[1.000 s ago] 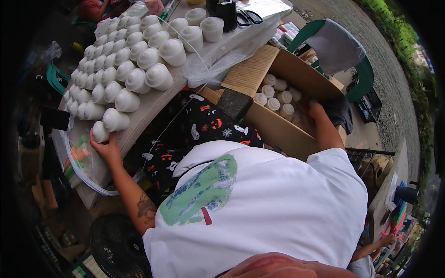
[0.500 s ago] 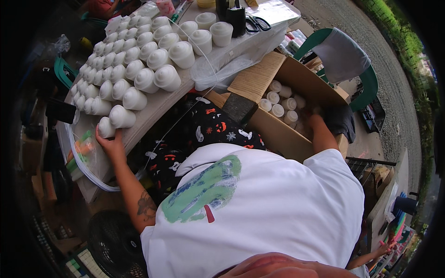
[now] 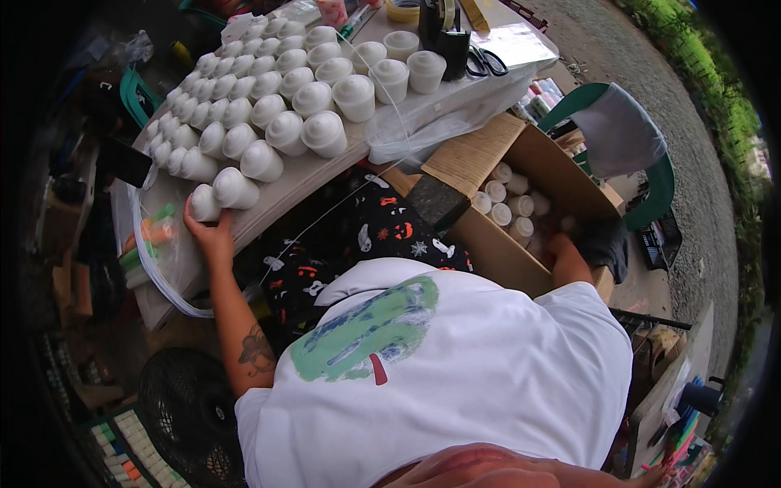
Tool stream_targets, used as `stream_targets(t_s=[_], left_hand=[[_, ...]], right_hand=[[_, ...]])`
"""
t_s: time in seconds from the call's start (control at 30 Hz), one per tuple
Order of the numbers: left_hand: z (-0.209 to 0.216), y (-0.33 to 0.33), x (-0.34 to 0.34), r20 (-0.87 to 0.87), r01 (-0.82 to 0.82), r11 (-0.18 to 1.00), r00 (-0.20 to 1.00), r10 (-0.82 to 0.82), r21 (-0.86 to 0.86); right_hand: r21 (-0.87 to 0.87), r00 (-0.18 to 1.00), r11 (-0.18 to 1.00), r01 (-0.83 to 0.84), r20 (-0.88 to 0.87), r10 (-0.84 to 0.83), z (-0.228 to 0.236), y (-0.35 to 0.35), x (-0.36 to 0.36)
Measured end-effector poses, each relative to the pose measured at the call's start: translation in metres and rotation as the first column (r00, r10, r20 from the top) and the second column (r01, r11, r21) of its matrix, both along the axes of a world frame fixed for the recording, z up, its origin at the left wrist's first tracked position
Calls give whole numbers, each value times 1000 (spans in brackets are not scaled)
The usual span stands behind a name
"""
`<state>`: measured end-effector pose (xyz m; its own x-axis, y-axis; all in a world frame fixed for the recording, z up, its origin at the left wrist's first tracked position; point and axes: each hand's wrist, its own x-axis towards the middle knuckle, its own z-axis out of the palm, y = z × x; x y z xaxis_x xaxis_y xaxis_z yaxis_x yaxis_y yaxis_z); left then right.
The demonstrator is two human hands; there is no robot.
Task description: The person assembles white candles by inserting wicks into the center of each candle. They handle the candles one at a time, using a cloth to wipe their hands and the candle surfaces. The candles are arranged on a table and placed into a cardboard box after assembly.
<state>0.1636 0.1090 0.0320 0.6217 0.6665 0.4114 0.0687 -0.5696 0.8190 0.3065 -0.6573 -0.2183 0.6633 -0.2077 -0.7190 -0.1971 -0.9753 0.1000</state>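
The table (image 3: pixel 301 177) was the largest thing before you, with rows of white cups (image 3: pixel 267 110) standing close together over much of its left part. A bump to the table could have set them knocking, and the ones along the near edge had the least room before a fall. To its right, the cardboard box (image 3: pixel 496 252) stood open, with loose cups (image 3: pixel 500 214) gathered inside. Beyond the box, to the right, was a green chair (image 3: pixel 657 191) with a pale cloth over its back; a black fan (image 3: pixel 191 411) stood near left.

A coil of white cord (image 3: pixel 145 264) hung about the table's left corner, close to your left forearm, which might have caught it on a careless swing. Your right hand (image 3: pixel 561 244) was down in the box at its right end; you couldn't have told from this view whether its fingers were open or gripping anything. Your left hand (image 3: pixel 213 237) had its fingers curled round the end cup (image 3: pixel 205 203), thumb on the right side. That cup sat at the table's near left edge, against its neighbour (image 3: pixel 236 189). With your attention split between two places, a sideways push there could have tipped the neighbour, and a loosened grip could have let the end cup drop.
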Motion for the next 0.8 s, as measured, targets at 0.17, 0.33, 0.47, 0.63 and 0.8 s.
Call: stream_targets(t_s=[0.17, 0.33, 0.47, 0.63, 0.8], left_hand=[[2, -2, -9, 77, 22, 997, 997, -17, -70], [-4, -13, 16, 87, 16, 1000, 996, -17, 8], [3, -18, -9, 171, -114, 991, 980, 100, 76], [11, -27, 3, 203, -99, 987, 977, 72, 129], [-4, -18, 6, 196, -88, 993, 978, 71, 77]], right_hand=[[-57, 999, 998, 12, 35, -10, -8, 9, 12], [-253, 950, 942, -218, 164, 264, -14, -59, 9], [-77, 855, 969, -237, 457, 245, 46, -33, 49], [566, 768, 578, 588, -168, -618, 98, -62, 4], [9, 799, 974, -228, 574, 182, 140, -56, -21]])
